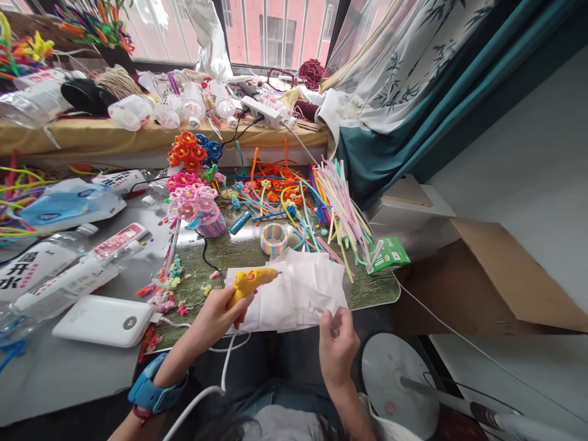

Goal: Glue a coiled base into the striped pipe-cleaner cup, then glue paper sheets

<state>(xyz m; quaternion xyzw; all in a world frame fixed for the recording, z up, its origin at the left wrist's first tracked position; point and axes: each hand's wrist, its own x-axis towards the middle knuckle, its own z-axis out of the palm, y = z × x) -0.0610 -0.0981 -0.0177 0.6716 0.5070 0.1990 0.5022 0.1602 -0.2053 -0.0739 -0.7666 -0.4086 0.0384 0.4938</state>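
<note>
A yellow glue gun (253,282) is in the grip of my left hand (225,315), its nozzle pointing right above overlapping white paper sheets (285,306). My right hand (339,343) is at the lower right corner of these sheets, thumb and fingers curled together. What lies between those fingertips is too small to make out. Just behind the paper stands a pastel striped ring (274,239) of fuzzy stems. Left of it, a striped pot (214,222) carries pink fuzzy flowers (193,201), with orange flowers (187,151) behind.
Loose pipe cleaners (340,202) and a green packet (389,253) lie at the right. A blue lighter (239,223) is near the pot. At left are plastic bottles (78,269) and a white power bank (105,320). A white cable (225,367) hangs before me; a cardboard box (519,269) stands right.
</note>
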